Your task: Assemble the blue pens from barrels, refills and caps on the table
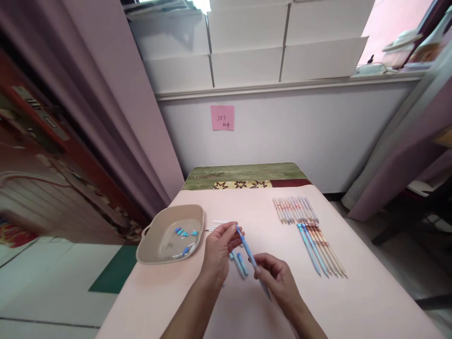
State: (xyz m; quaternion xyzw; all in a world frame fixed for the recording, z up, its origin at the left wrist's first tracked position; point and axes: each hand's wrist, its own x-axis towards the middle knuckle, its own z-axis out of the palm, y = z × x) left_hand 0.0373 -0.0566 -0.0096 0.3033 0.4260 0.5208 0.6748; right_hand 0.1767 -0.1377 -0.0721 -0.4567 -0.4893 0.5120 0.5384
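Blue, the pen (248,251) is clamped at its upper end by your left hand (219,245), lower down by your right hand (277,275). Ahead, a pink note (222,118) reads "357". Rightward, past rows of pens (317,251), pale tabletop (363,296) reaches its edge.

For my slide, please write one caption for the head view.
Left hand and right hand hold a blue pen between a beige basin and two rows of pens.

Room opens between right hand (277,277) and pens (322,249); basin (154,235) bars left.
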